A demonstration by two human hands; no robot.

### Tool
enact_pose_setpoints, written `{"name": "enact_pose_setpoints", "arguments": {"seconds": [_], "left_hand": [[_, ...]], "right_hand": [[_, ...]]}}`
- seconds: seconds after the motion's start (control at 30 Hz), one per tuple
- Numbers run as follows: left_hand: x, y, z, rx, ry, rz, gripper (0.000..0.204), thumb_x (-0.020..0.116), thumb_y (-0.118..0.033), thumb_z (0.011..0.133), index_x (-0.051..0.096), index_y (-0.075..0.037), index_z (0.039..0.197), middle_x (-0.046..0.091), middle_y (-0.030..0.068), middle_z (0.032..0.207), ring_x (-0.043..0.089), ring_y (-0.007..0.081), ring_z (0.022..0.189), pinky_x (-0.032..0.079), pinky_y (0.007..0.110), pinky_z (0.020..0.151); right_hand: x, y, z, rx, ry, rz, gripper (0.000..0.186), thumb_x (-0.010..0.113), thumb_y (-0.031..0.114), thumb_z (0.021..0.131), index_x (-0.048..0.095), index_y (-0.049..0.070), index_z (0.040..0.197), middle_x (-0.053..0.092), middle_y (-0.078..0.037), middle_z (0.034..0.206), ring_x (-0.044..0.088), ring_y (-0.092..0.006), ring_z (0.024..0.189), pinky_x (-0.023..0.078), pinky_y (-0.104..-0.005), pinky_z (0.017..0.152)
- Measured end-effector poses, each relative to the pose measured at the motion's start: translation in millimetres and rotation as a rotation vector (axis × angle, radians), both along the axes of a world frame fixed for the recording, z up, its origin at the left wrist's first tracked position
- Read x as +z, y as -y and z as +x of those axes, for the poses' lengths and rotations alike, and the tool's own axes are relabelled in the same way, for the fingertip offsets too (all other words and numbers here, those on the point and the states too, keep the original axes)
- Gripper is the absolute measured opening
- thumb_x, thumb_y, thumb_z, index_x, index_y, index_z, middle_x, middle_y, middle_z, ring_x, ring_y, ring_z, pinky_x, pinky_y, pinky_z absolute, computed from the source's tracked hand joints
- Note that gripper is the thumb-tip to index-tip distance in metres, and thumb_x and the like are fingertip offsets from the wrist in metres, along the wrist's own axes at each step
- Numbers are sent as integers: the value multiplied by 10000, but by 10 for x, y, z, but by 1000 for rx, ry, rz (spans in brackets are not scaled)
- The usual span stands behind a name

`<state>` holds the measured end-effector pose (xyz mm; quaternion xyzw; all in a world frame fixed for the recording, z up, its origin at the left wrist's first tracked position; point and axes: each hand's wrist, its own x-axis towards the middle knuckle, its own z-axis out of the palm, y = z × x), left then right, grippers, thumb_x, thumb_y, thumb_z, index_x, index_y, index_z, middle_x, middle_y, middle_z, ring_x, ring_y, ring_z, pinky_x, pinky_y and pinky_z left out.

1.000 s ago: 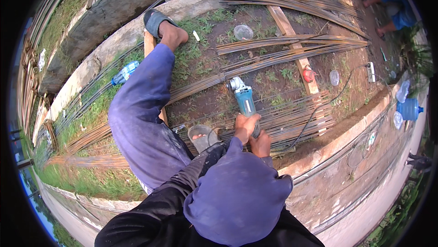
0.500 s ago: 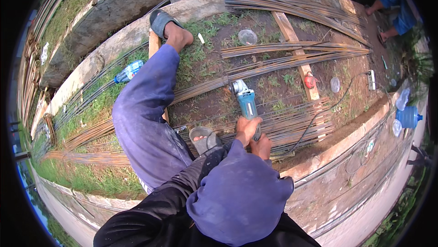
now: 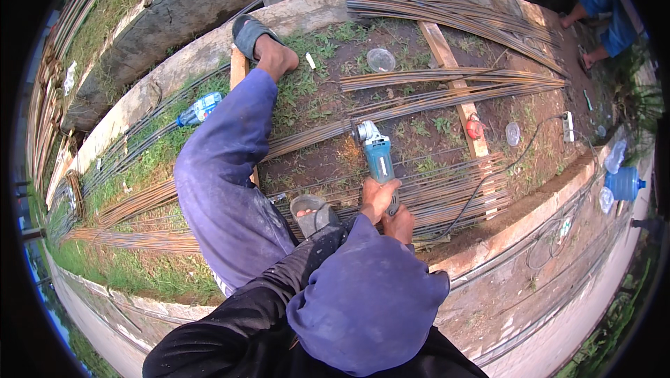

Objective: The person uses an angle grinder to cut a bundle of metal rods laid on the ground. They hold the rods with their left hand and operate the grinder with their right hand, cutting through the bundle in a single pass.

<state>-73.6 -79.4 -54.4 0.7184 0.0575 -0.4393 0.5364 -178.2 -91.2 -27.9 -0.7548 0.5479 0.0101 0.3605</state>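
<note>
Left hand (image 3: 377, 197) grips the grinder (image 3: 379, 160), right hand (image 3: 398, 225) its near handle (image 3: 394, 204), likely steadying it at the bars (image 3: 307, 138).

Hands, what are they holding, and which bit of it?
A grinder. The left hand grips round its body, behind the metal head; the right hand holds its dark back end.

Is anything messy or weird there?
Yes. On the left, a plastic bottle lies on its side, and a round clear container sits on the dirt, like litter. Orange specks, probably sparks, show by the grinder, held in bare left and right hands, with bare toes nearby: risky-looking.
</note>
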Motion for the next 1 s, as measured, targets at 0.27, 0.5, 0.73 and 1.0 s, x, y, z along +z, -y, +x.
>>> {"name": "enact_pose_setpoints", "arguments": {"seconds": [0.27, 0.5, 0.73, 1.0], "left_hand": [[78, -22, -26, 6, -20, -52, 228, 747, -190, 751, 696, -19, 893, 674, 46, 785, 605, 137, 701, 469, 337, 656], [50, -27, -27, 41, -19, -72, 253, 763, -222, 733, 693, -3, 837, 683, 89, 758, 635, 180, 684, 477, 368, 652], [130, -4, -7, 41, -12, -53, 268, 776, -236, 722, 697, 3, 814, 697, 118, 761, 663, 201, 699, 490, 379, 662], [17, -33, -6, 30, -7, -46, 263, 778, -241, 720, 699, -10, 819, 699, 115, 763, 669, 209, 708, 490, 390, 663]], "right_hand": [[3, -30, -24, -13, 19, -8, 415, 785, 280, 713, 609, -72, 844, 652, -314, 814, 648, -479, 837, 512, -516, 722], [-27, -30, -24, -16, 23, -21, 421, 781, 288, 709, 605, -72, 838, 648, -313, 787, 650, -479, 821, 516, -509, 704], [-6, -13, -23, -26, 56, -7, 427, 785, 295, 703, 608, -68, 845, 652, -305, 800, 649, -479, 825, 517, -507, 696], [83, -21, 34, -14, 6, 16, 426, 779, 296, 707, 622, -71, 854, 657, -307, 825, 652, -469, 857, 518, -502, 729]]}}
